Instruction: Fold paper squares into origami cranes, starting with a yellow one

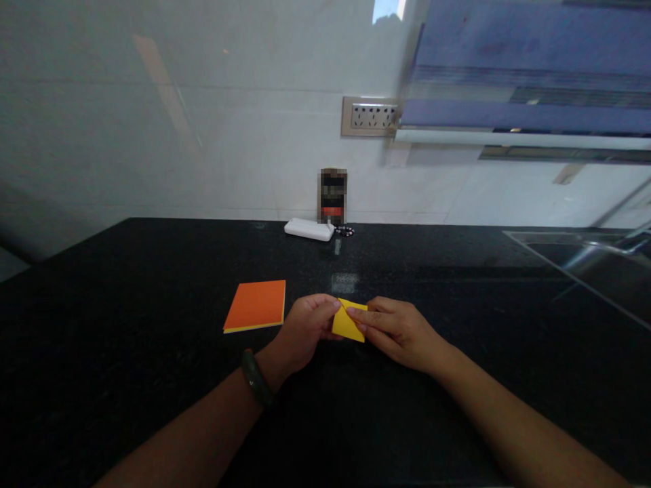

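Note:
Between my two hands is a small folded sheet of yellow paper, held just above the dark counter. My left hand pinches its left edge, thumb on top near the upper corner and the other fingers partly hidden behind. From the other side my right hand grips the paper, its fingers lying across the right part of the folded face. A crease or flap edge shows near the top of the paper. Left of my hands lies a stack of square paper, orange on top with a yellow edge below.
A white power bank with a beaded strap lies at the back of the black counter. Behind it a phone-like, blurred object leans on the wall. A sink is at the right, a socket panel above.

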Demonstrator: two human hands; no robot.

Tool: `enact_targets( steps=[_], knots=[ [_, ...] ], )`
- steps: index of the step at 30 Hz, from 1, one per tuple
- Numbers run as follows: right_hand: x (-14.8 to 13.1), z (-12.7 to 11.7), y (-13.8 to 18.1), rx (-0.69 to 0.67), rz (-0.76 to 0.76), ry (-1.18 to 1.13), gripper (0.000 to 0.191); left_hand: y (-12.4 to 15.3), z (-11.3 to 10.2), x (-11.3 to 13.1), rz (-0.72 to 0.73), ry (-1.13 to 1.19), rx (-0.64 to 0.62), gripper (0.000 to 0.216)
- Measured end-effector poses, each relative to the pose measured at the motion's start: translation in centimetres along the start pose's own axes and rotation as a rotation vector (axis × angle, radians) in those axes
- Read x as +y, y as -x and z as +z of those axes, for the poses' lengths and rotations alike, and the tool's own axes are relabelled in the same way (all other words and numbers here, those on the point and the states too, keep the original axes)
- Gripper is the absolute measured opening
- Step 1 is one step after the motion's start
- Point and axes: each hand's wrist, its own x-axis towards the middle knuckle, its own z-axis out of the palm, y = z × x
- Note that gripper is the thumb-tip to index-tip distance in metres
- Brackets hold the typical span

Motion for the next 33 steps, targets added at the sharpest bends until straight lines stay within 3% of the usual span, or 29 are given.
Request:
enact_targets(
  steps=[9, 22, 33],
  knots=[
    [-0.13, 0.38, 0.07, 0.071, 0.021, -0.112, 0.035, 0.11, -0.07, -0.11, 0.075, -0.013, -0.059, 0.023],
    [-0.09, 0.76, 0.18, 0.031, 0.088, -0.114, 0.038, -0.07, -0.10, -0.39, 0.085, -0.017, -0.045, 0.023],
    [-0.16, 0.46, -0.01, -0.061, 0.052, -0.083, 0.037, 0.05, 0.17, -0.33, 0.063, 0.019, -0.014, 0.022]
  ],
)
